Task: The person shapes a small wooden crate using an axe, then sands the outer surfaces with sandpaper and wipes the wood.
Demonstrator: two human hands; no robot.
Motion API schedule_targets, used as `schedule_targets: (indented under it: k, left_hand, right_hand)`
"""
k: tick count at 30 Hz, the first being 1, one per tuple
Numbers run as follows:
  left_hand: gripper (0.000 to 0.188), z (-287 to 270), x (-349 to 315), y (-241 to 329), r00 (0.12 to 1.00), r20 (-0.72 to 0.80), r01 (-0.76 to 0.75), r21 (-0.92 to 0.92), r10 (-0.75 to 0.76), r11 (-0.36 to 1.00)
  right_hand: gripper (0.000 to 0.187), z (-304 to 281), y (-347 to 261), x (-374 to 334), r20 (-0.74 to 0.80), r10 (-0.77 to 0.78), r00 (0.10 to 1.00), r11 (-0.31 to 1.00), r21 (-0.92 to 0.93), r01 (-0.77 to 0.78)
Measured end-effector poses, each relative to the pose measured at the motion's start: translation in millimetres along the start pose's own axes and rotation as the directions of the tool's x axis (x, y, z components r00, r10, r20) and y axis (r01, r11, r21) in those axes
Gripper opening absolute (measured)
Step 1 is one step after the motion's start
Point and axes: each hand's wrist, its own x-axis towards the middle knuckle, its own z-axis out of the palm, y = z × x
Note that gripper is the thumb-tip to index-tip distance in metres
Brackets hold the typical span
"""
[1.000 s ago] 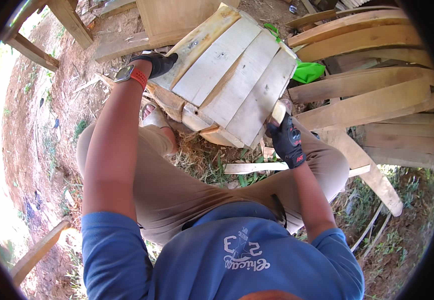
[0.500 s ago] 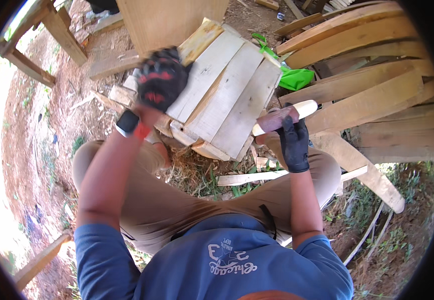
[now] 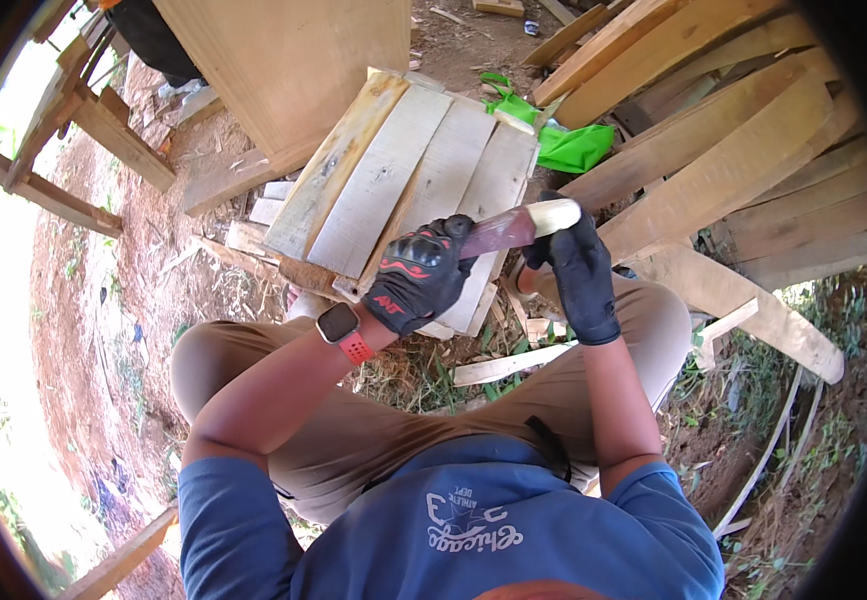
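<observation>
A short wooden piece (image 3: pixel 499 233) with a purplish-brown body and a pale rounded tip is held between both hands, above the near right part of a slatted wooden surface (image 3: pixel 369 205). My left hand (image 3: pixel 419 280), in a black glove with red marks, is closed round its left end, which the fingers hide. Under the pale tip, my right hand (image 3: pixel 584 275), in a black glove, has its fingers bent against the piece. The slatted surface is made of several pale planks side by side and stands between my knees.
Several long planks (image 3: pixel 744 150) are heaped at the right. A green bag (image 3: pixel 574 148) lies beyond the slatted surface. One broad board (image 3: pixel 284 70) stands at the far left of it, and a wooden frame (image 3: pixel 119 140) is further left. Wood scraps (image 3: pixel 514 365) lie near my feet.
My left hand has come from the far left side of the slatted surface to the wooden piece and now grips its left end. The piece has shifted left with my right hand.
</observation>
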Motion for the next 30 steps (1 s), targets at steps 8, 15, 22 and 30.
schedule_targets:
  k: [8,15,22,30]
  left_hand:
    - [0.046,-24.8,14.6,-9.6,0.899,0.438,0.128,-0.268,0.002,0.955]
    - [0.056,-45.1,30.5,10.6,0.713,0.682,0.383,-0.183,-0.164,0.905]
    - [0.052,-35.0,22.2,-0.8,0.625,0.759,0.655,-0.384,-0.181,0.651]
    - [0.057,-44.5,21.0,13.7,0.525,0.839,0.58,-0.234,-0.139,0.78]
  right_hand:
    - [0.031,-7.5,9.4,1.2,0.009,0.092,0.996,0.993,0.072,-0.092]
    - [0.026,-10.7,17.7,1.4,0.085,0.167,0.982,0.981,0.086,-0.175]
    - [0.06,2.0,-1.9,-10.0,0.241,-0.543,0.805,0.423,-0.75,0.509]
    - [0.067,31.4,31.9,-12.4,0.483,-0.478,0.734,0.144,-0.781,0.608]
